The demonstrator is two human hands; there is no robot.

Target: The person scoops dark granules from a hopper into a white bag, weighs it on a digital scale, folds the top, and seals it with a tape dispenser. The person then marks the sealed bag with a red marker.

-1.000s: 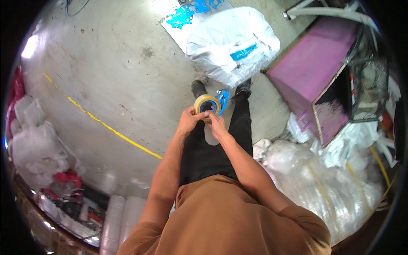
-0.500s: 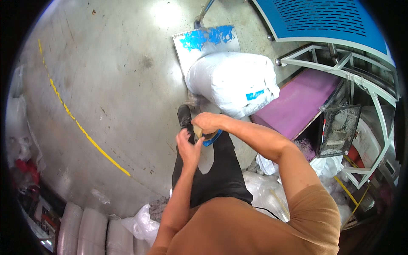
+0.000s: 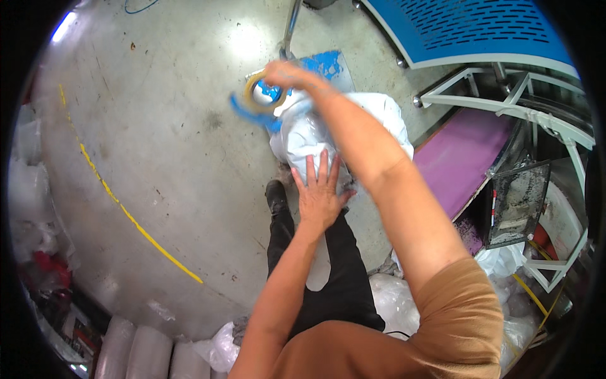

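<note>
I have the right hand (image 3: 284, 74) closed on the tape (image 3: 249, 95), holding the roll above the far-left part of the white bag (image 3: 379, 120), its blue dispenser (image 3: 255, 118) slung below, blurred. The left hand (image 3: 319, 196) grips nothing; its fingers fan out over the bag's near edge and seem to press on it. The bag sits in front of the feet, overlapping the near part of the platform (image 3: 328, 64) in my view.

I can't tell whether a strip runs from roll to bag. If one does, a hard pull could drag or roll the bag, since only a flat palm steadies it. The loose, wrinkled plastic could make tape bond to a fold, and the dispenser, swung low, might snag it.
</note>
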